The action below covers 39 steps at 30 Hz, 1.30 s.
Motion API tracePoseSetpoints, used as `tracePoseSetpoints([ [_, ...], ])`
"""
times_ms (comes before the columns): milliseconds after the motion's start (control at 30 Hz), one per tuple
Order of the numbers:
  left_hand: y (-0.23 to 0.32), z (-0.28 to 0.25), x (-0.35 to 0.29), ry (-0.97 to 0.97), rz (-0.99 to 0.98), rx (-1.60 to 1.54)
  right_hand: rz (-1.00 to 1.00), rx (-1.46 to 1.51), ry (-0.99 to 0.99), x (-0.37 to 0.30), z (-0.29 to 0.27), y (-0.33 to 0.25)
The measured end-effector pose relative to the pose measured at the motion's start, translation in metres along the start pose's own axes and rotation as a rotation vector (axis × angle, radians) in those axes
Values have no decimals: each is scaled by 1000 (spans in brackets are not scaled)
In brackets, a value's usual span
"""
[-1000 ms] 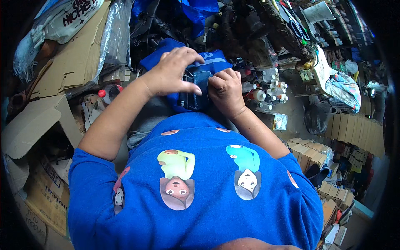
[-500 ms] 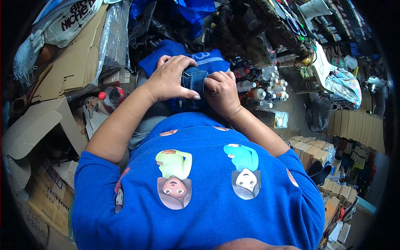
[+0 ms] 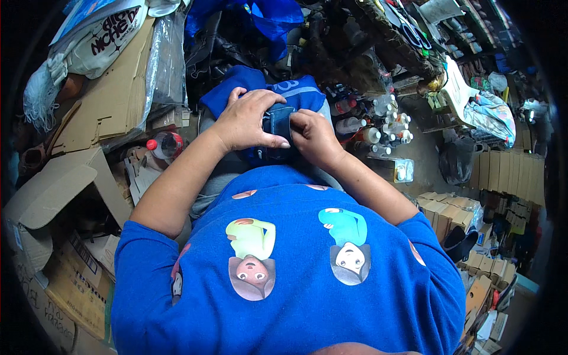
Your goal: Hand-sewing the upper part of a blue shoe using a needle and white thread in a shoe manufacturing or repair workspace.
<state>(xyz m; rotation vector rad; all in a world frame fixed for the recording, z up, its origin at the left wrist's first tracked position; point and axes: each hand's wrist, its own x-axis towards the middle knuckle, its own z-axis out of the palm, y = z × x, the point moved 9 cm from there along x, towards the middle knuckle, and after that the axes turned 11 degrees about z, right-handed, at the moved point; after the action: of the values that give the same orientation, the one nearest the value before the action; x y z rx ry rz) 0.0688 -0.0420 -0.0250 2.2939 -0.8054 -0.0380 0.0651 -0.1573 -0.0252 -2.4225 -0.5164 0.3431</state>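
Note:
On my lap, over a blue cloth [image 3: 231, 84] with pale lettering, sits a dark blue stitched piece [image 3: 277, 125]; its full shape is hidden by my hands. My left hand [image 3: 248, 121] curves around its left side, thumb along the near part and fingers over the far end. At the right edge my right hand [image 3: 315, 137] is closed, fingers curled and pinched against the piece. Whether those fingertips also hold something small, such as a thread or needle, cannot be made out.
A red-capped bottle [image 3: 165, 145] lies left, near an open cardboard box [image 3: 53, 189] and plastic-covered cardboard sheets [image 3: 127, 77]. Several small bottles [image 3: 396, 127] stand right of my knees. Scissors [image 3: 414, 32] rest on the cluttered bench at far right. Stacked boxes [image 3: 447, 213] lie nearer.
The view has shifted slightly. My right hand stays at the right edge of the dark blue piece, and my left hand keeps its hold with fingers drawn a little closer over the far end.

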Motion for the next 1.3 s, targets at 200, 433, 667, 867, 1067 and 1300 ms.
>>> tracePoseSetpoints([
  [200, 10, 6, 5, -68, 18, 90, -189, -291, -23, -20, -19, -6],
  [433, 6, 6, 12, -163, -87, 91, 364, 228, 40, -70, -85, 103],
  [667, 17, 13, 17, -178, -96, 200, 198, 1644, 5, -10, -60, 55],
  [867, 18, 17, 19, -219, -88, 227, 243, 1484, -156, -10, -62, 66],
  [1067, 16, 14, 31, -300, -106, 166, 430, 1540, -146, -27, -50, 68],
  [1300, 10, 39, 77, -826, -292, 292, 184, 1455, -93, -52, -62, 35],
])
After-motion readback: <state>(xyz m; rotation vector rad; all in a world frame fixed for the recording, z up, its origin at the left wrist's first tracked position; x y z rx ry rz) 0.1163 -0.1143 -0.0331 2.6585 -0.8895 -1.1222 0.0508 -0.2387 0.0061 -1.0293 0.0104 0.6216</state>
